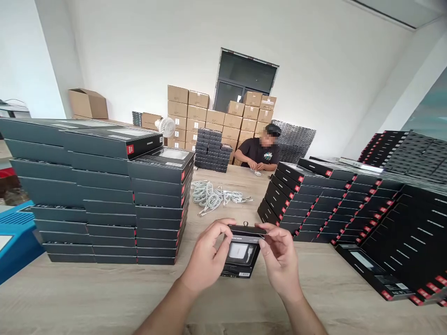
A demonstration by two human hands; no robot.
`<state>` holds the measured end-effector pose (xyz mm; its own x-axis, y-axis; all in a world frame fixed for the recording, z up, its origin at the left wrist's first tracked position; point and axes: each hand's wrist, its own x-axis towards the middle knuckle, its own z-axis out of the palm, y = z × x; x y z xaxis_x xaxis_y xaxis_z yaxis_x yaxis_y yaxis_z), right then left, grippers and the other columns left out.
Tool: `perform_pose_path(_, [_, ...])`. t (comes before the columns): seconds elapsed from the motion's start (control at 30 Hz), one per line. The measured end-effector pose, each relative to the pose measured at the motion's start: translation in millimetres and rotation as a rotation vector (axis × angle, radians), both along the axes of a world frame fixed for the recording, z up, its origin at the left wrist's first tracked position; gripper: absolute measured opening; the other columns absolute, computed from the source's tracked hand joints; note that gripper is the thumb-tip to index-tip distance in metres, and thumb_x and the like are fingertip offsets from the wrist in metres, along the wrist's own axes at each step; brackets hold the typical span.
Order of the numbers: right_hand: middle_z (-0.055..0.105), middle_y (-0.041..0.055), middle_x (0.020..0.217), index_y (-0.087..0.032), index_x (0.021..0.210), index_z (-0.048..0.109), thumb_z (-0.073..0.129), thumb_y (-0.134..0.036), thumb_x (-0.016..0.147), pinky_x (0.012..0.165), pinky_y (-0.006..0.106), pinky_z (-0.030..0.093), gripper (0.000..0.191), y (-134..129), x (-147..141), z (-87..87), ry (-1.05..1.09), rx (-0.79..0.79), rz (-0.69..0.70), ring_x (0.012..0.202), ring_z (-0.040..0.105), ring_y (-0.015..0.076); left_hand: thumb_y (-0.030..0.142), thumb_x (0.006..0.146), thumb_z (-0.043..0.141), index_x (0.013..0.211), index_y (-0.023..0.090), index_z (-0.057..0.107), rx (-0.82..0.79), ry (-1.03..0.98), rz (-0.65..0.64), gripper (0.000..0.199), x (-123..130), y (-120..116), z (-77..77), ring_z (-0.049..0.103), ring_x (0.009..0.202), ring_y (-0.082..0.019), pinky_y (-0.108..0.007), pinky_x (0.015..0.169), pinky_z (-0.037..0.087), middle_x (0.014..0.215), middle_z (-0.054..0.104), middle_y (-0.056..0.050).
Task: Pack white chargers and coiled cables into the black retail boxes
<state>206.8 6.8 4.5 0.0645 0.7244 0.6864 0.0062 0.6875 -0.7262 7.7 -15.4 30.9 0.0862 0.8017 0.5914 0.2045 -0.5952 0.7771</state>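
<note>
A small black product box (pixel 240 266) stands upright on the table before me. Through its front window a white rectangular item and something pale beside it show. A dark loop sticks up from the box top. My left hand (pixel 208 255) pinches the top left edge of the box between thumb and fingers. At the top right corner, my right hand (pixel 281 257) grips the same box, its thumb on the front and its index finger along the top. The other right-hand fingers are curled and partly hidden.
Tall stacks of black boxes stand at the left (pixel 110 223) and right (pixel 307 200). Coiled pale cables (pixel 211 195) lie beyond my hands. A co-worker (pixel 261 151) sits across the wooden table (pixel 216 309), near cartons (pixel 197 114). A blue machine (pixel 21 237) is at far left.
</note>
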Motion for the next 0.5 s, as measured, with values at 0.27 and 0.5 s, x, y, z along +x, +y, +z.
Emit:
perform_pose_path(0.27, [0.063, 0.0075, 0.104, -0.025, 0.096, 0.070, 0.065, -0.025, 0.091, 0.086, 0.035, 0.051, 0.007, -2.6, 4.5, 11.8, -0.166, 0.051, 0.005, 0.101, 0.061, 0.0219, 0.017, 0.092, 0.054, 0.104, 0.022, 0.065, 0.058, 0.010, -0.036, 0.017, 0.5, -2.8, 5.7, 0.062, 0.116, -0.019, -0.032, 0.101, 0.048, 0.115, 0.068, -0.006])
perform_pose_path(0.5, [0.062, 0.0051, 0.099, -0.027, 0.090, 0.075, 0.067, -0.031, 0.090, 0.085, 0.033, 0.048, 0.008, 0.4, 7.7, 11.8, -0.080, -0.101, 0.109, 0.097, 0.059, 0.0202, 0.019, 0.094, 0.052, 0.097, 0.022, 0.071, 0.072, 0.003, 0.007, 0.020, 3.5, -1.8, 10.8, 0.065, 0.106, -0.019, -0.031, 0.094, 0.050, 0.108, 0.070, -0.006])
